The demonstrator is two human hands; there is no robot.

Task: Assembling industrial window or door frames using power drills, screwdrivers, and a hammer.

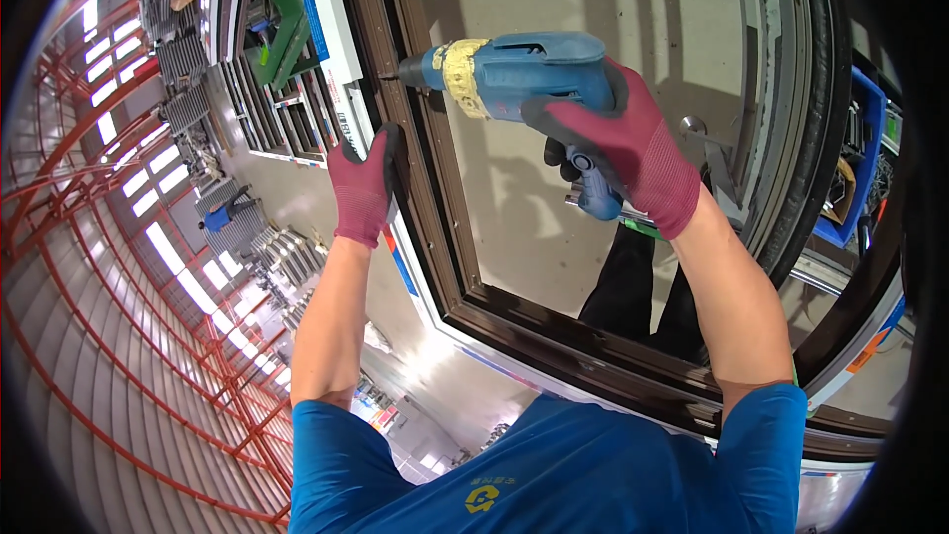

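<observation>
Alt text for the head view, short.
A gloved right hand holds a blue drill, its nose pointing left at a brown frame. The gloved left hand rests at the frame's edge, below the drill's nose in the picture. A blue bin shows at far right, a workshop at left.

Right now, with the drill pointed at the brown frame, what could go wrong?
The drill could skid off the brown frame; the left hand rests along the same side, near the tip, so a slip might catch it. Only the right hand holds the drill, so it could twist if it binds.
</observation>
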